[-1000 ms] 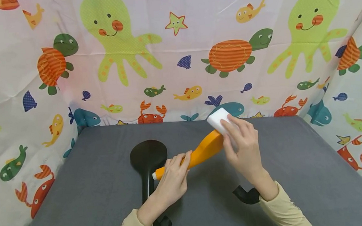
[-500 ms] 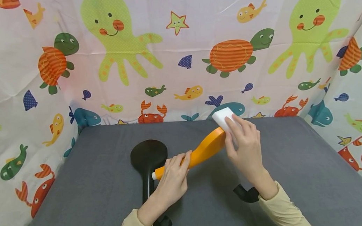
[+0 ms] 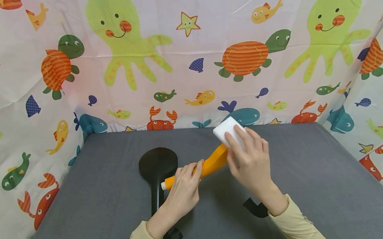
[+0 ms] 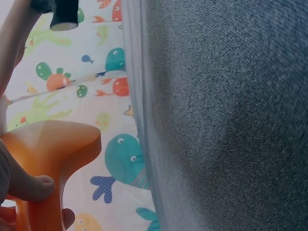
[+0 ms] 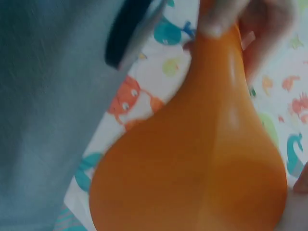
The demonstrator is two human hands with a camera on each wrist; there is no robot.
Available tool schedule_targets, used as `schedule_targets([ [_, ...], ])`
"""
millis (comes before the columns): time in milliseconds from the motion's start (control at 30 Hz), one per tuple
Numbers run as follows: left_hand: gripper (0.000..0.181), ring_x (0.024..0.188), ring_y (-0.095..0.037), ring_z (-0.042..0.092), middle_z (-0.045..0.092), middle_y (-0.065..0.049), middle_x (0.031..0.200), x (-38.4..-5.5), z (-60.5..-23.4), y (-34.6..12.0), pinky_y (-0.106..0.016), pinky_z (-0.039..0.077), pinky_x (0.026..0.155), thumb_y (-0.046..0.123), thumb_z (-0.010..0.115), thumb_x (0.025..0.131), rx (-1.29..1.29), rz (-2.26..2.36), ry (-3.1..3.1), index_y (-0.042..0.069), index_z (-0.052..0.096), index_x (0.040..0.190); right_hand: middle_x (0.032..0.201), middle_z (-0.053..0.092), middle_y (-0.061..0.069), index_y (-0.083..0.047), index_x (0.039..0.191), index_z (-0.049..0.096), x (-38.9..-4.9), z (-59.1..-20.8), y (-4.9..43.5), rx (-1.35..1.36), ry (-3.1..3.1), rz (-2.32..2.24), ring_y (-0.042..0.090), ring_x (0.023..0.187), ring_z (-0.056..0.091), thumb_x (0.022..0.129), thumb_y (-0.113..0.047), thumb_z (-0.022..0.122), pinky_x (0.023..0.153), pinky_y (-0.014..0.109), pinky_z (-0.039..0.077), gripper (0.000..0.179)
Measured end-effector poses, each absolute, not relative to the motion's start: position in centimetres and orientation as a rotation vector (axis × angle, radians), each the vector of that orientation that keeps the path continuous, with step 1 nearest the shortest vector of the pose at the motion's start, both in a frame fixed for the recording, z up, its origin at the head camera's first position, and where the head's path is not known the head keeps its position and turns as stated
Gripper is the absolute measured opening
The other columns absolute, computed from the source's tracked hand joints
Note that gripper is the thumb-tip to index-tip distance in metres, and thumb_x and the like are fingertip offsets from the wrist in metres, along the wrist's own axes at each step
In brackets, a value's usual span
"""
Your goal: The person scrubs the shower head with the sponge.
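Note:
My left hand (image 3: 184, 188) grips the handle of an orange paddle-shaped utensil (image 3: 211, 163), whose white tip sticks out to the left. The wide rounded head (image 5: 192, 168) fills much of the right wrist view and tilts up to the right, above the table. My right hand (image 3: 250, 163) holds a white sponge block (image 3: 229, 131) at the far end of that head, its fingers spread over the block. In the left wrist view, the thumb (image 4: 38, 186) lies along the orange neck (image 4: 45, 211).
A black round-headed utensil (image 3: 158, 162) with a long handle lies left of my hands on the grey cloth-covered table (image 3: 100, 200). Black pieces show at the left wrist (image 3: 171, 238) and right wrist (image 3: 257, 208). A sea-animal print curtain (image 3: 187, 60) surrounds the table's back and sides.
My right hand and the sponge shift slightly right, then back left and down over the orange head, covering more of it. My left hand keeps its grip in nearly the same place.

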State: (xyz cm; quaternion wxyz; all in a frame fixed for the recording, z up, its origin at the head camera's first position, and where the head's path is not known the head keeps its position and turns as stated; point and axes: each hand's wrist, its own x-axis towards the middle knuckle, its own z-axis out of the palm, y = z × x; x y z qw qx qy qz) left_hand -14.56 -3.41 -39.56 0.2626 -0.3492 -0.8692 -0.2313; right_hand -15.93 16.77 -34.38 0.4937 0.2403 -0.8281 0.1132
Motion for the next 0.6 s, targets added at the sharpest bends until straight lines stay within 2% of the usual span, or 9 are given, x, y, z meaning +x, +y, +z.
schedule_targets([
  [133,0.055,0.093,-0.023,0.056,0.059,-0.012,0.109,-14.5,-39.5,-3.5,-0.032,0.042,0.078,-0.006,0.071,0.075,-0.937,-0.622,-2.35,-0.002,0.052,0.127,0.126,0.051,0.024,-0.006,0.121,0.06,-15.9,-34.1,17.0,0.509,-2.059,0.284,0.045,0.107,0.044,0.088,-0.025,0.044,0.076,0.053,0.036,0.041],
  [433,0.051,0.092,-0.025,0.057,0.059,-0.015,0.105,-14.6,-39.7,-3.5,-0.032,0.043,0.077,-0.004,0.071,0.075,-0.944,-0.581,-2.305,-0.006,0.054,0.122,0.126,0.054,0.02,-0.004,0.114,0.065,-14.9,-36.3,13.8,0.75,-1.932,0.049,0.042,0.11,0.049,0.087,-0.018,0.043,0.075,0.049,0.035,0.037],
  [600,0.051,0.091,-0.025,0.057,0.06,-0.016,0.105,-14.5,-39.6,-3.4,-0.033,0.045,0.078,-0.003,0.073,0.075,-0.934,-0.58,-2.304,-0.007,0.054,0.122,0.126,0.054,0.02,-0.005,0.114,0.065,-15.2,-35.5,14.2,0.713,-1.929,0.075,0.042,0.109,0.049,0.086,-0.017,0.047,0.075,0.049,0.034,0.036],
])
